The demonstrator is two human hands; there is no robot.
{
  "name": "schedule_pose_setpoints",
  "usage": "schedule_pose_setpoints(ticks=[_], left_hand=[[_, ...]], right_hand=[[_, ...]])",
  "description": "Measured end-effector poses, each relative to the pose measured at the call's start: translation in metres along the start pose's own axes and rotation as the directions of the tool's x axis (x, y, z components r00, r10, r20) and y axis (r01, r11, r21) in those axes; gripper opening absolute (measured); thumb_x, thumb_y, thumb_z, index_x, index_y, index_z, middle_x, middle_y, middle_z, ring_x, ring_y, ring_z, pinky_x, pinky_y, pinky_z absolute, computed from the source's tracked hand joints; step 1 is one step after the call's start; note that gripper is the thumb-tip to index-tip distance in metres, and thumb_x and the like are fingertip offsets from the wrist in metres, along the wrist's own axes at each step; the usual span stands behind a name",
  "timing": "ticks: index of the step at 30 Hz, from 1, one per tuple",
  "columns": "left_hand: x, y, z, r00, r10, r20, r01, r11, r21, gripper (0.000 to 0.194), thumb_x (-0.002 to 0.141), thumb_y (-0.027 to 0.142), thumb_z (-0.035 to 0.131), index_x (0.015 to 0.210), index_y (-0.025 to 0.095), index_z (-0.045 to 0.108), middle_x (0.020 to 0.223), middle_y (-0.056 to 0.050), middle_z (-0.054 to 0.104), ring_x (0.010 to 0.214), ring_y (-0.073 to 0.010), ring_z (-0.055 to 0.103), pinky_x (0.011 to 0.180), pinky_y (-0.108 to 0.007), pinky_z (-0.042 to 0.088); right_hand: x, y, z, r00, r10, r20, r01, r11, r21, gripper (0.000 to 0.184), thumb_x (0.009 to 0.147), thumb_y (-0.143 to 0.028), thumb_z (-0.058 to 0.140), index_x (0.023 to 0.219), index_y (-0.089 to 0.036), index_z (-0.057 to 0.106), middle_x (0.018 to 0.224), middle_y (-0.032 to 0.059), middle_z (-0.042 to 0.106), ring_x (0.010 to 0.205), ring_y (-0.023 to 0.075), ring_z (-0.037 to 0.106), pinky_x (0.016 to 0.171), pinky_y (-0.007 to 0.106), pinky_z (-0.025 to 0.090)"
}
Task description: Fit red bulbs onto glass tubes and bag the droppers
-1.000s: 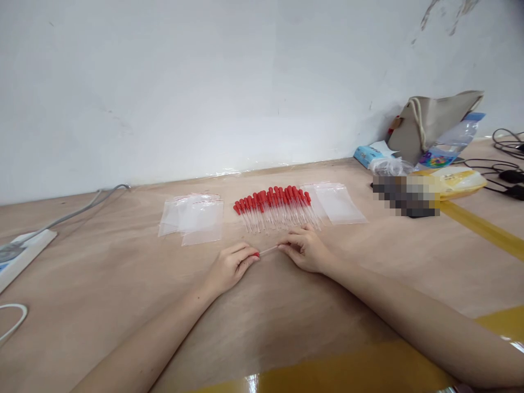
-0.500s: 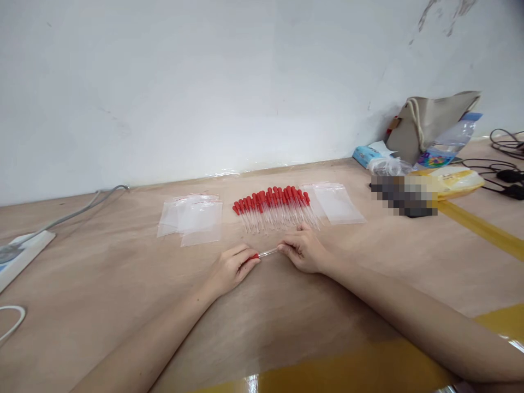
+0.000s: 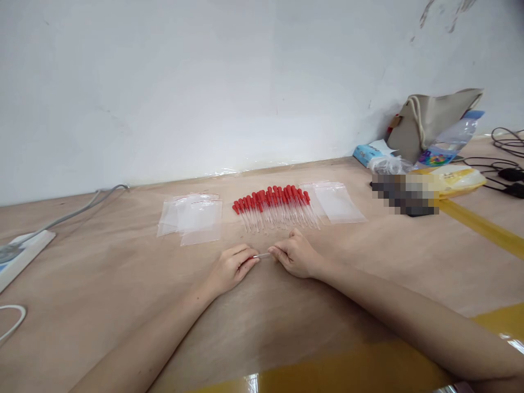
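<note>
Between my hands, just above or on the table, is a glass dropper (image 3: 262, 255) with a red rubber bulb. My left hand (image 3: 235, 267) is closed around the bulb, most of which its fingers hide. My right hand (image 3: 297, 255) pinches the clear tube from the other side, covering its tip. Beyond my hands lies a row of several red-bulbed droppers (image 3: 272, 202), bulbs toward the wall and tubes toward me. Flat clear zip bags (image 3: 200, 221) lie to the left of the row, and more zip bags (image 3: 339, 203) to its right.
At the right back stand a grey bag (image 3: 438, 123), a plastic bottle (image 3: 452, 142) and a blue tissue pack (image 3: 368, 155). A yellow-white packet (image 3: 462, 181) lies before them, beside black cables (image 3: 507, 164). A white power strip (image 3: 27, 256) is at the left edge.
My right hand has slid left along the tube toward my left hand, so less of the tube shows. My left hand stays almost where it was.
</note>
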State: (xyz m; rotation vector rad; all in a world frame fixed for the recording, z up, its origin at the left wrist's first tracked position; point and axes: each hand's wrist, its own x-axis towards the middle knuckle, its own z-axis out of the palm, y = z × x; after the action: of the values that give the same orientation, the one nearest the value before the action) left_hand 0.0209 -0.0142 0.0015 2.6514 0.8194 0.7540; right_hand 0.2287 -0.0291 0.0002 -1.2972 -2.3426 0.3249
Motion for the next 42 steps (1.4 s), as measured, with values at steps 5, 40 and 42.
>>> schedule_pose_setpoints(ticks=[5,40,42], left_hand=[[-0.001,-0.004,0.002,1.000,0.029,-0.012,-0.029,0.999,0.032,0.019,0.087,0.026,0.045,0.095,0.016,0.060,0.077,-0.004,0.060,0.068,-0.0125,0.056,0.063,-0.023,0.045],[-0.002,-0.007,0.003,0.979,-0.173,-0.106,0.164,0.983,-0.087,0.016,0.081,0.032,0.054,0.089,0.019,0.062,0.081,-0.001,0.067,0.069,-0.0117,0.061,0.065,-0.022,0.049],[0.003,-0.004,0.000,0.994,-0.079,-0.075,0.078,0.997,-0.024,0.015,0.084,0.028,0.051,0.091,0.019,0.061,0.083,-0.002,0.065,0.073,-0.0126,0.060,0.068,-0.024,0.048]], right_hand=[[0.001,0.000,0.001,0.999,0.029,0.042,-0.030,0.999,0.028,0.042,0.090,-0.028,0.032,0.059,-0.018,0.057,0.059,-0.0018,0.063,0.053,0.0098,0.050,0.076,0.030,0.027],[0.000,0.008,0.003,1.000,-0.014,-0.026,0.017,0.991,0.129,0.037,0.090,-0.031,0.034,0.064,-0.017,0.057,0.057,-0.0047,0.059,0.049,0.0063,0.041,0.074,0.030,0.023],[-0.001,0.005,0.004,0.998,-0.026,-0.064,0.032,0.995,0.090,0.038,0.090,-0.033,0.035,0.063,-0.017,0.057,0.058,-0.0038,0.060,0.052,0.0075,0.044,0.074,0.031,0.023]])
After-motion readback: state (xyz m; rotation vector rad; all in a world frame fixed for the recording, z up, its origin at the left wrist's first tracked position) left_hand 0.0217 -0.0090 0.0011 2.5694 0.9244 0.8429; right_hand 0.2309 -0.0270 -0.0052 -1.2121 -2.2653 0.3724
